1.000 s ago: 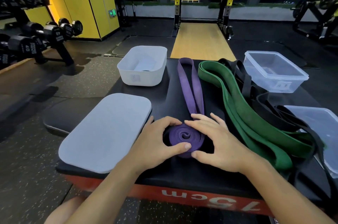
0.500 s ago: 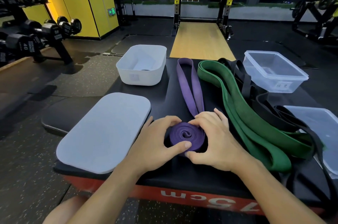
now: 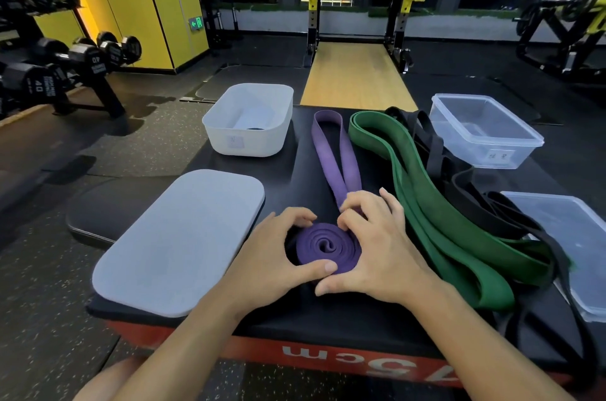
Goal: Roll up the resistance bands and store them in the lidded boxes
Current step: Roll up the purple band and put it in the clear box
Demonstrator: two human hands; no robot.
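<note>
A half-rolled purple band lies on a black platform. The left hand curls its fingers and thumb round the coil at 9 o'clock, and the right hand pinches it with bent fingers at 1 o'clock. From the coil, a white box sits at 11 o'clock, its lid at 9, a green band at 3, and a clear box at 2.

- A gym with dark speckled rubber flooring.
- Dumbbell rack far left.
- Squat rack uprights and wooden lifting platform far centre.
- Resistance bands on a near padded box.
</note>
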